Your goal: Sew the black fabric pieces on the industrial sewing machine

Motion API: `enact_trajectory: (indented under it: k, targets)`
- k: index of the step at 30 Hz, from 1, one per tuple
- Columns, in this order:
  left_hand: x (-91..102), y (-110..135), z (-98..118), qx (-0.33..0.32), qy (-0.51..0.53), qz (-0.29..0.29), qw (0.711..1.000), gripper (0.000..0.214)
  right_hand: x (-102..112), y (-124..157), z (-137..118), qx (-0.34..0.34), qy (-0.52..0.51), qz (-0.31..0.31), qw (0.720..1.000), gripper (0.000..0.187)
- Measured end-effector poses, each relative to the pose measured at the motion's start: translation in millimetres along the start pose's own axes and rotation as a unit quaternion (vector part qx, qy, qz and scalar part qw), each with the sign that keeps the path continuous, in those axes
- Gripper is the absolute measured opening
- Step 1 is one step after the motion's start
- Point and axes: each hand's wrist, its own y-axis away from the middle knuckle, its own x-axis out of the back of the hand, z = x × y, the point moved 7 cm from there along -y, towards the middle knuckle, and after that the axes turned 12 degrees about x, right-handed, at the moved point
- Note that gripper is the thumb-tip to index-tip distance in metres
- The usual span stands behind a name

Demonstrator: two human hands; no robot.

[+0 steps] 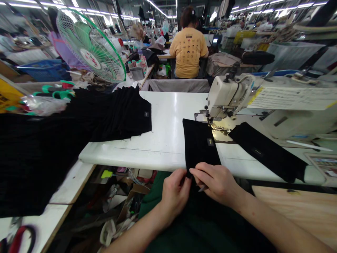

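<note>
- The black fabric strip (198,144) lies at the near edge of the surface (168,119), running from the hands up to the sewing machine (228,95) at 1 o'clock. Only its near end is pinched. If the pinch loosens, that end could drop toward the lap at 6 o'clock and pull the far end askew.
- The strip's far end sits right by the needle area. A tug from the hands could drag the strip and its small label (210,142) out of line.
- A thin metal tool (202,188) pokes out under the right hand (217,182); it is too small to identify. Its tip is close to the cloth and could snag it.
- A second black strip (265,151) lies near, at 3 o'clock. A sweep of the right forearm could shift it.
- The left hand (175,191) has its fingers curled, with thumb and fingertips closed on the strip's near corner. Its forearm comes in from 7 o'clock.
- The right hand is palm down, its fingers narrow and gripping the same near edge just beside the left hand. Its forearm comes in from 4 o'clock.
- A pile of black fabric (113,112) sits at 10 o'clock and a green fan (91,45) at 11 o'clock. A person in a yellow shirt (188,49) is seated at 12 o'clock.
</note>
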Motion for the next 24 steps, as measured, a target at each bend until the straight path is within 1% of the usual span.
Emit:
enact_trajectory:
  k: [5,7,9,12,15,17,19,21,22,24]
  targets:
    - [3.7,1.0,4.9,0.003,0.028,0.011,1.0,0.019,-0.8,-2.3,-1.2,0.01,-0.02,-0.015,1.0,0.028]
    - [5.0,2.1,6.0,0.025,0.043,0.009,0.999,0.02,-1.0,-3.3,-1.6,0.012,-0.019,-0.021,1.0,0.028]
    - [4.6,3.0,5.2,0.061,0.073,-0.004,0.995,0.021,-1.0,-3.9,-1.9,0.015,-0.014,-0.028,0.999,0.028]
    - [2.9,4.1,3.3,0.116,0.152,-0.025,0.981,0.02,-1.0,-4.8,-3.4,0.024,-0.008,-0.041,0.999,0.028]
    - [0.9,3.6,2.2,0.155,0.237,-0.051,0.958,0.019,-0.8,-6.9,-6.5,0.039,0.01,-0.047,0.998,0.027]
    - [-0.5,2.1,0.5,0.176,0.266,-0.071,0.945,0.026,-1.9,-8.0,-8.7,0.046,0.027,-0.053,0.997,0.026]
    - [-0.4,0.0,-2.8,0.195,0.271,-0.082,0.939,0.035,-4.9,-7.2,-9.4,0.049,0.046,-0.073,0.995,0.026]
    - [0.7,-1.8,-7.8,0.218,0.266,-0.084,0.935,0.042,-5.9,-3.3,-5.7,0.035,0.078,-0.094,0.992,0.025]
    - [1.4,-2.3,-10.3,0.227,0.263,-0.083,0.934,0.044,-4.3,0.1,-1.1,0.014,0.097,-0.099,0.99,0.024]
    - [2.6,-2.6,-14.8,0.24,0.26,-0.079,0.932,0.048,3.1,10.1,12.7,-0.059,0.13,-0.097,0.985,0.025]
